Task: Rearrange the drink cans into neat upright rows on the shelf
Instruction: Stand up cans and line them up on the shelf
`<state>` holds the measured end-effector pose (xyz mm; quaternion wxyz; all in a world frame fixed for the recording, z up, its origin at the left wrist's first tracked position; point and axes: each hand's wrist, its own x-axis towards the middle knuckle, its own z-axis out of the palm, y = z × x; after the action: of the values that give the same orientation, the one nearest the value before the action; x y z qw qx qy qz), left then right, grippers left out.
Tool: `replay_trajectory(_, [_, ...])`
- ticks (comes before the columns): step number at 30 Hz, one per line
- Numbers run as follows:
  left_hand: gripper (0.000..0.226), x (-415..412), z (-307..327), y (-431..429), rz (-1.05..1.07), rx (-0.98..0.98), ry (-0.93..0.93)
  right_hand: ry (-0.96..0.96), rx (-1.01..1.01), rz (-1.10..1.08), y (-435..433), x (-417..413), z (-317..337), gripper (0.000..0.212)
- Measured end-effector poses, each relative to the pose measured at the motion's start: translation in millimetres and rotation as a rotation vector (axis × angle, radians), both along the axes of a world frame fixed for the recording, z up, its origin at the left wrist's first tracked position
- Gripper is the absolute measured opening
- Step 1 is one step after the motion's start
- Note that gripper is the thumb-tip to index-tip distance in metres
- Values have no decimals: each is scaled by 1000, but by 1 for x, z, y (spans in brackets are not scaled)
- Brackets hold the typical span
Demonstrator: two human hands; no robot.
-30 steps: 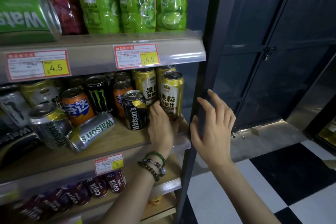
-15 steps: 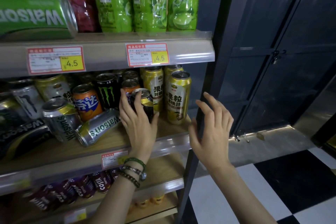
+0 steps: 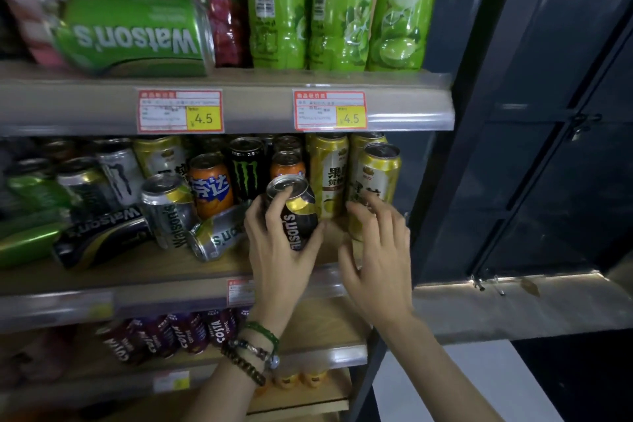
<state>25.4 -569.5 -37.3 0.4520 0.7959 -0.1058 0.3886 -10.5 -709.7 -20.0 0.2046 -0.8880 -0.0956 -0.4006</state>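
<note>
Black Watson's can [image 3: 303, 221], tilted, at the middle shelf's [image 3: 154, 267] front, gripped by curled left hand [image 3: 281, 257] | right hand [image 3: 376, 260] spread, empty, before yellow can [image 3: 380, 171] | best: right it, seat base flat beside that row.

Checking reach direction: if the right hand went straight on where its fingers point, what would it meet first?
Probably the front yellow juice can; fingertips of the right hand overlap it in view, but contact is unclear.

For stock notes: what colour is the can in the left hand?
Watson's can: black, gold band; head view.
</note>
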Motion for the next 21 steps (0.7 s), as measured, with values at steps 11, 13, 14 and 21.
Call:
replay_trajectory(11, [79,-23,12,105,127,45,-51,65,-20,95,92,4,-6,51])
replay_trajectory(13, [77,-24,11,130,135,41,-55,44,-18,111,114,6,-8,50])
replay_trajectory(14, [76,-25,11,140,137,35,-58,36,-12,119,124,7,-9,49])
replay_trajectory(21, [76,-31,21,216,167,-4,-66,15,30,203,203,12,-12,47])
